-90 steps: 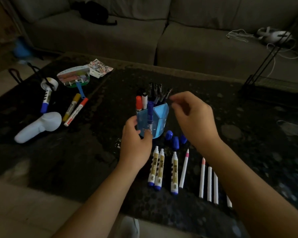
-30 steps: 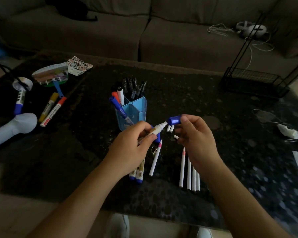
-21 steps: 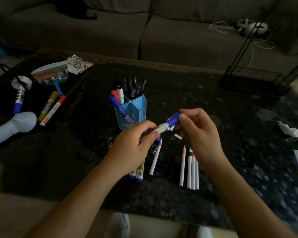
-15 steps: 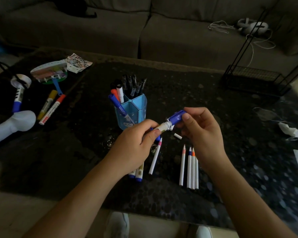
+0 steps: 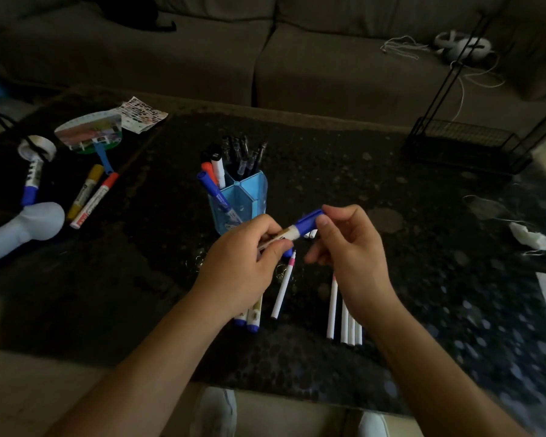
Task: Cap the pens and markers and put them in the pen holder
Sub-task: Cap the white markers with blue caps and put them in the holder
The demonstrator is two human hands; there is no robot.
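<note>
- Since 1 s ago the blue cap (image 5: 309, 219) has gone onto the marker (image 5: 289, 233) tip; before, it was held just off it.
- L hand (image 5: 243, 269): grip pinches the marker's barrel btw thumb & fingers, marker tilted up to the right, above the tabletop (image 5: 344, 171).
- R hand (image 5: 350, 250): grip pinches the cap's far end w/ thumb & forefinger; other fingers loosely curled.
- Marker is in the air just in front of the pen holder (image 5: 249, 200), which has pens & markers standing in it.
- 2 blue-ended markers (image 5: 253, 318) lie under the L wrist, a pink-tipped pen (image 5: 282, 288) beside them, white pens (image 5: 344, 323) in a row under the R wrist.
- Far left lie a yellow marker (image 5: 85, 190) & a red marker (image 5: 96, 200).
</note>
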